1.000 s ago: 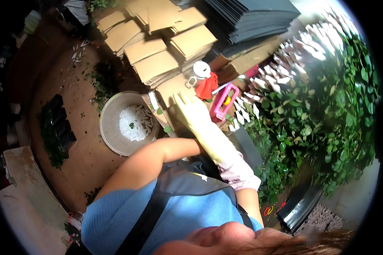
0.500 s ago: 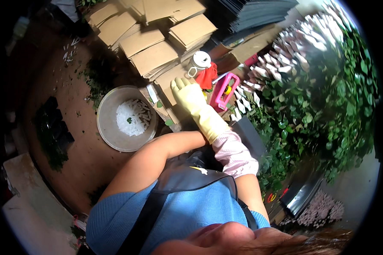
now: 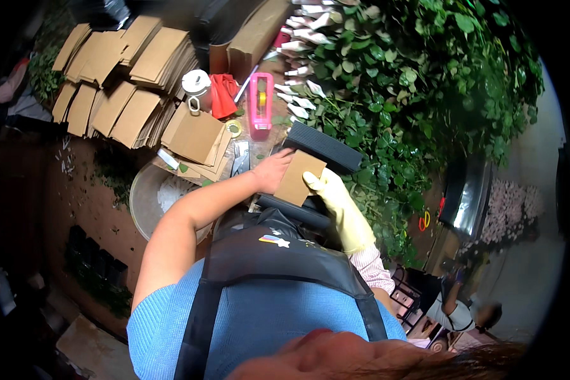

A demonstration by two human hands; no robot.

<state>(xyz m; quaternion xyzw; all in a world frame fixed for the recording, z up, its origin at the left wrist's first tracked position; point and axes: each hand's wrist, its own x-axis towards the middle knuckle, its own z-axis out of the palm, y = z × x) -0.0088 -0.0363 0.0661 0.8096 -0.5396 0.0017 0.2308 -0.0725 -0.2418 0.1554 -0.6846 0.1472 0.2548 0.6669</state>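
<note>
Your bare left hand rests at the left edge of a small brown cardboard piece; its fingers touch that edge, but you cannot tell whether they pinch it, as the thumb is hidden. Your right hand, in a pale yellow glove, is clamped on the right edge, thumb on the upper face, the other fingers mostly out of sight beneath. The cardboard lies in front of your apron, between a black ribbed piece on the far side and a black panel on the near side. The ribbed piece stands between the cardboard and the leafy stems, whose white-wrapped ends point left. On the worktop, scissors lie just beside your left hand and crowd that side. Beyond them: a tape roll, a pink tape dispenser, a red bag and a white-lidded cup. A low cardboard stack lies left of the tape roll; taller cardboard piles fill the far left. Your left forearm partly covers the round bin holding white pieces. A co-worker shows at lower right, well apart.
</note>
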